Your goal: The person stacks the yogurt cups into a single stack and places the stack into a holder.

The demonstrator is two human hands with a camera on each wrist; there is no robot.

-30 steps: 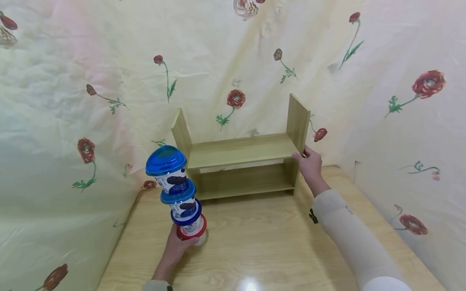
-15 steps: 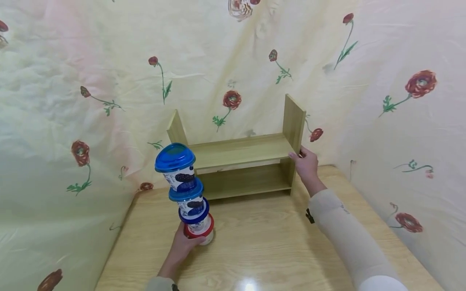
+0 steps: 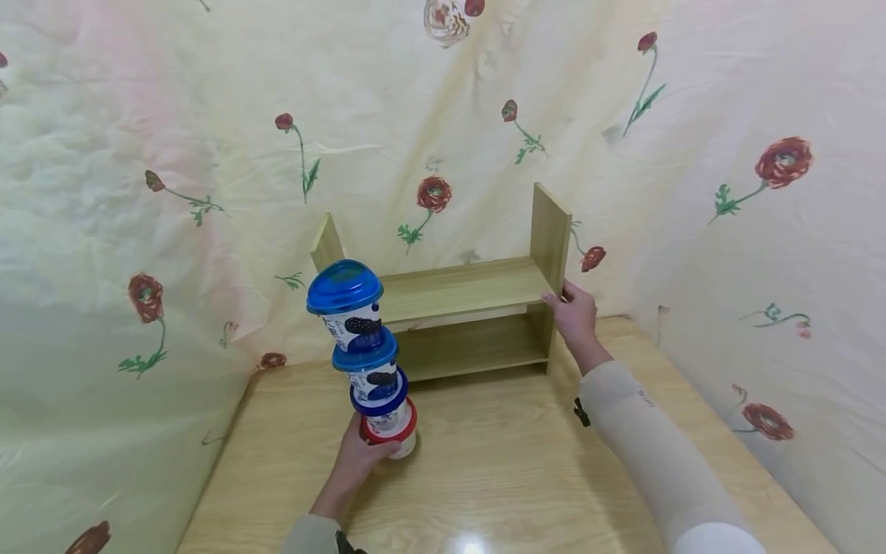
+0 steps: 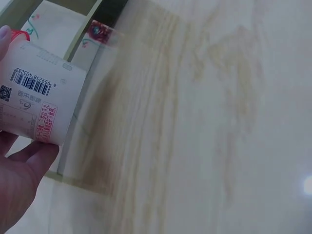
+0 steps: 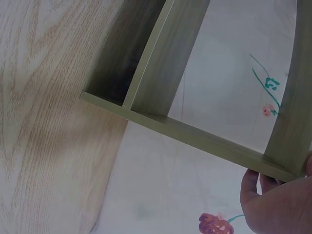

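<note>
My left hand (image 3: pixel 360 454) grips the lowest cup of a leaning stack, a white cup (image 4: pixel 41 92) with a red rim and a printed barcode. Above it stand several more cups: one with a dark blue rim (image 3: pixel 381 404), then a blackberry-printed cup (image 3: pixel 374 381) and a larger matching cup (image 3: pixel 353 327) on top, both with bright blue lids. The stack tilts left and overlaps the left end of a small wooden shelf (image 3: pixel 464 291). My right hand (image 3: pixel 576 314) holds that shelf's right side panel (image 5: pixel 195 139) at upper-board height, thumb at the front edge, other fingers on the outer side.
The shelf stands at the back of a light wooden table (image 3: pixel 477 454), with an upper board and a lower board (image 3: pixel 471 350) between two side panels. Flower-printed cloth (image 3: pixel 415 115) hangs behind and along both sides.
The left hand has carried the cup stack to the right and slightly up, so it now covers more of the shelf's left end. The right hand keeps its hold on the side panel.
</note>
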